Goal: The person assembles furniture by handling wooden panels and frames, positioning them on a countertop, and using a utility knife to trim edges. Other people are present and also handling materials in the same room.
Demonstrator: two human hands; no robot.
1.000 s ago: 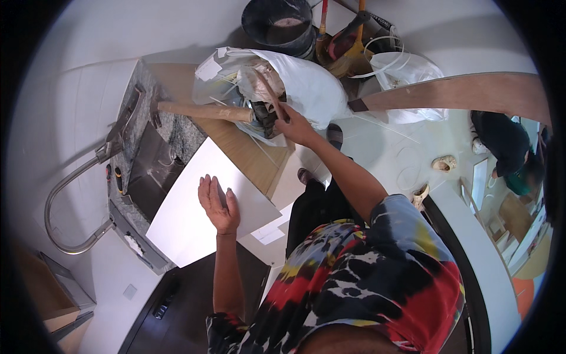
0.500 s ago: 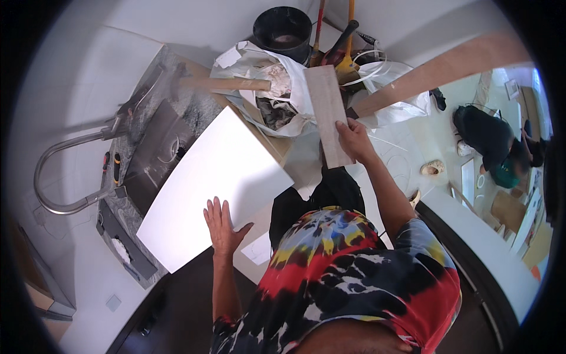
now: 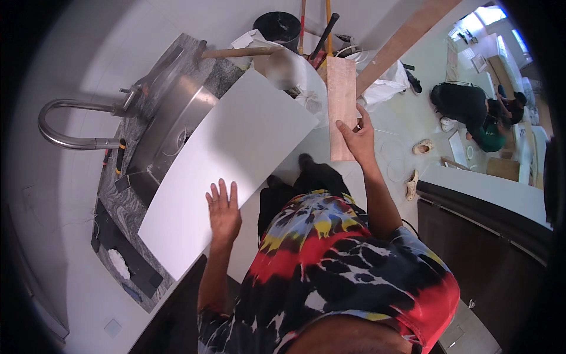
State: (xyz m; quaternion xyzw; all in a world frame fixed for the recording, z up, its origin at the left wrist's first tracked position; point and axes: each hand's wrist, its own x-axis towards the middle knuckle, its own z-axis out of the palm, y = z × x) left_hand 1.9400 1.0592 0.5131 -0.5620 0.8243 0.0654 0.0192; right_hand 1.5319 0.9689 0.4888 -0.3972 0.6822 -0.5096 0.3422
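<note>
Head view: right grip (image 3: 361,141) clasps wooden board (image 3: 341,100) low; left grip (image 3: 224,219) spread flat on white panel (image 3: 236,150) overhanging table (image 3: 121,209) edge. Board likely stiff, light; edge-hold suits.

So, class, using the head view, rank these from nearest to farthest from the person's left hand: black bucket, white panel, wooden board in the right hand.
1. White panel: directly under the left hand.
2. Wooden board: to the right, in the right hand.
3. Black bucket: near the top of the view.
</note>
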